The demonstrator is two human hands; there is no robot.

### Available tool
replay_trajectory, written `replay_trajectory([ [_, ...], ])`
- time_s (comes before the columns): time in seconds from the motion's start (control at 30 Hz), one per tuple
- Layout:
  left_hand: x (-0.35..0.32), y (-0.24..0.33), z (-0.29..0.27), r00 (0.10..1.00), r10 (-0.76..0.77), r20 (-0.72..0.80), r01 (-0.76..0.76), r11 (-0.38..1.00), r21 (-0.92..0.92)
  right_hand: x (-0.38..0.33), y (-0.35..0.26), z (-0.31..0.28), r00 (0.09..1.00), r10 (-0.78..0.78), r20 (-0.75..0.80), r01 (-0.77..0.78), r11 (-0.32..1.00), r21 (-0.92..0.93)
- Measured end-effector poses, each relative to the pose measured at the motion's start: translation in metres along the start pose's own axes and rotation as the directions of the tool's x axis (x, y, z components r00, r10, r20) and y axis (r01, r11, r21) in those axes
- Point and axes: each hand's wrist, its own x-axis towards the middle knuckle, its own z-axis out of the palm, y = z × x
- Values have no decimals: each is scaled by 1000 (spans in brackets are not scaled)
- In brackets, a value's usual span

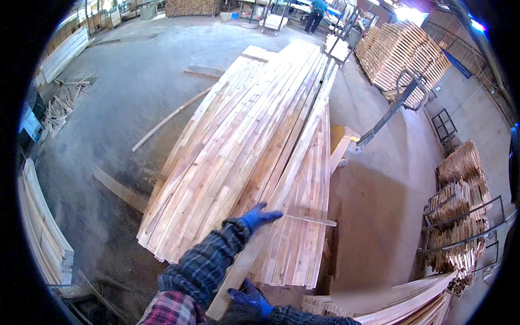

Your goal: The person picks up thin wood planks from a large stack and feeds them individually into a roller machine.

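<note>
Open floor (374, 211) adjoins the plank stack (216, 179) on your right; loose strips (172, 119) lie off its left edge. Your long board's (234, 281) near end projects past the stack. Your left hand (258, 216) lies over it, your right hand (253, 301) beside that end; finger closure cannot be determined.

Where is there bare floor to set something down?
Bare floor lies between the plank stack and the slat stacks at right; more between the plank stack and pale boards at upper left. Crowded: around the left hand and right hand, beside a long board.
</note>
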Motion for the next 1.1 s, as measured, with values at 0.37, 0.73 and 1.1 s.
replay_trajectory([
  [0.37,-392,-157,-48,866,-432,-252,440,898,-24,166,-191,-85,969,-128,-213,229,794,564],
  [0.73,-637,-214,-124,891,-253,-378,429,745,512,205,-59,-66,900,-402,167,307,857,414],
  [1.1,-718,-218,-222,766,46,-641,530,519,670,144,-79,274,799,-593,101,529,773,349],
])
